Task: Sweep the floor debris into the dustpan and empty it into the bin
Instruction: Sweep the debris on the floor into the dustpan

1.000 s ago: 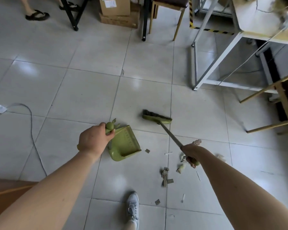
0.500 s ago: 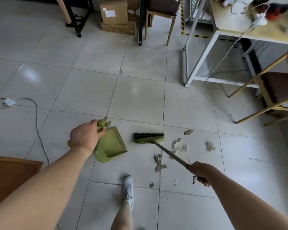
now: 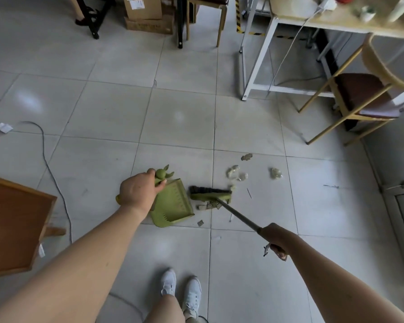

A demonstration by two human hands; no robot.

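Currently the left hand (image 3: 138, 192) grips the handle of the green dustpan (image 3: 175, 203), fingers (image 3: 151, 171) curled round the stem beside a small ornament. The pan rests on the floor (image 3: 103, 113) just left of centre frame. The right hand (image 3: 275, 238) holds the upper part of the broom shaft (image 3: 240, 217), fingers wrapped round it. The broom head (image 3: 210, 194) lies just beside the pan's right edge, with a corrugated scrap (image 3: 210, 205) touching its near side. Most of the debris is not yet collected: crumpled clear pieces (image 3: 233, 171) and a brown fragment (image 3: 247, 156) lie to the upper right of the head, and one small scrap (image 3: 200, 222) lies below it. Probable faults are as follows. A stroke that starts at the present head position gathers only the corrugated scrap and leaves the far pieces behind. A fast stroke is likely to flick the light crumpled pieces past or over the pan. If the pan lip lifts off the tile, flat scraps can slide under it. A pan held one-handed by a narrow stem may be pushed backward by the bristles. Whether the lip is seated flat cannot be told. The bin is not in view, so the carry route is unknown, and a cable (image 3: 49, 164) at the left of the frame is a trip risk during that carry.
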